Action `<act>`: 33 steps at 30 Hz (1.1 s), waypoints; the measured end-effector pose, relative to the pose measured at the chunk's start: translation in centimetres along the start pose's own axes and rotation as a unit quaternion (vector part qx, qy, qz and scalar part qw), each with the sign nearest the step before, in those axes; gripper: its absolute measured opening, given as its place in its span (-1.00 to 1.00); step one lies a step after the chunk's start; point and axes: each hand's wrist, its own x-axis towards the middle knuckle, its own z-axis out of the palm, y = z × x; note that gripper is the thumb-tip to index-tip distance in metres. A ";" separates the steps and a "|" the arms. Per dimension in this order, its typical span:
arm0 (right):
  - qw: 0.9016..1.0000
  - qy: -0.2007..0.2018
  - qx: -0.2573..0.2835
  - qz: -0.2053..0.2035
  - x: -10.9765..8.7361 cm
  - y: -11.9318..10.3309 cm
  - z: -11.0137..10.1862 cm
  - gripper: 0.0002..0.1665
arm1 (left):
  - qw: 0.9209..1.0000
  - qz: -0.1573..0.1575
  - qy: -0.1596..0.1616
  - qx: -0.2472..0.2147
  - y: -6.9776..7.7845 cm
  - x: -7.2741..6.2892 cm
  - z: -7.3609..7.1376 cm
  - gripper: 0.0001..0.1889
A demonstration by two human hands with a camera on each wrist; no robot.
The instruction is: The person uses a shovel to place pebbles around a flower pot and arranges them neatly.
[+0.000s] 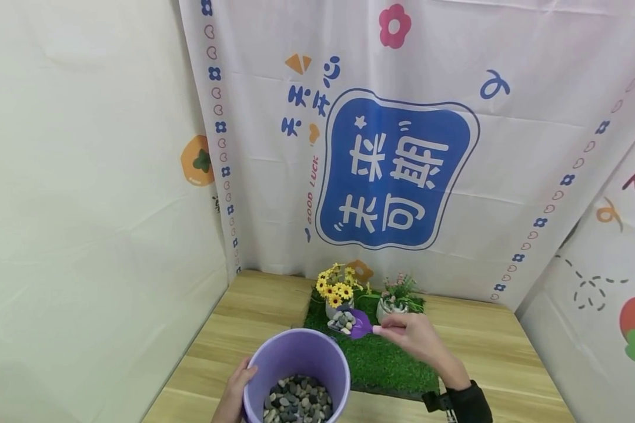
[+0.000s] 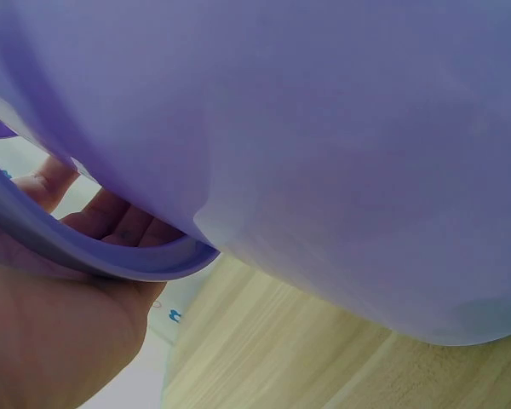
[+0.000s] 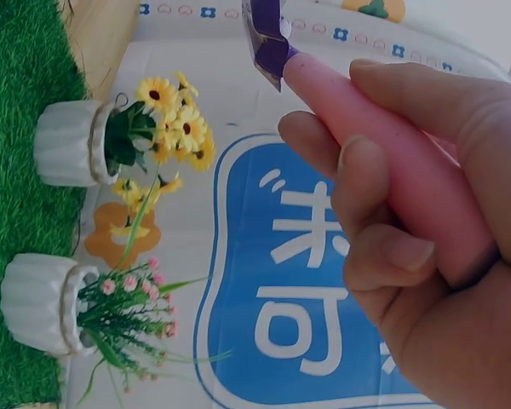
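Note:
A purple bucket (image 1: pixel 296 352) with grey and tan pebbles (image 1: pixel 298 402) at its bottom stands at the front of the table. My left hand (image 1: pixel 236 389) grips it at its left side, thumb over the rim. The left wrist view shows the bucket's handle (image 2: pixel 111 260) lying across the palm, fingers behind it against the wall. In my right hand (image 1: pixel 415 338) is a small shovel (image 1: pixel 362 324), held by its pink handle (image 3: pixel 392 153). Its purple blade carries a heap of pebbles (image 1: pixel 341 321) above the turf, to the right of and beyond the bucket.
Green artificial turf (image 1: pixel 386 364) covers part of the wooden table (image 1: pixel 487 346). At its back stand a white pot of yellow flowers (image 1: pixel 334 289) and a white pot of pink flowers (image 1: pixel 394 302). A printed cloth (image 1: pixel 275 194) hangs behind.

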 end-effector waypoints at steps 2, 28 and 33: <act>1.000 -0.002 0.002 0.017 -0.2 0.3 -0.1 -0.82 | 1.000 -0.002 -0.002 -0.002 0.0 0.0 -0.1 -0.47; 0.989 -0.007 0.023 0.143 -2.6 4.9 -0.8 -0.70 | 1.000 -0.015 -0.005 0.003 -0.2 0.0 -0.3 -0.46; 0.984 -0.001 0.018 0.178 -3.2 5.8 -0.4 -0.66 | 1.000 -0.020 -0.007 0.007 0.1 0.0 -0.3 -0.45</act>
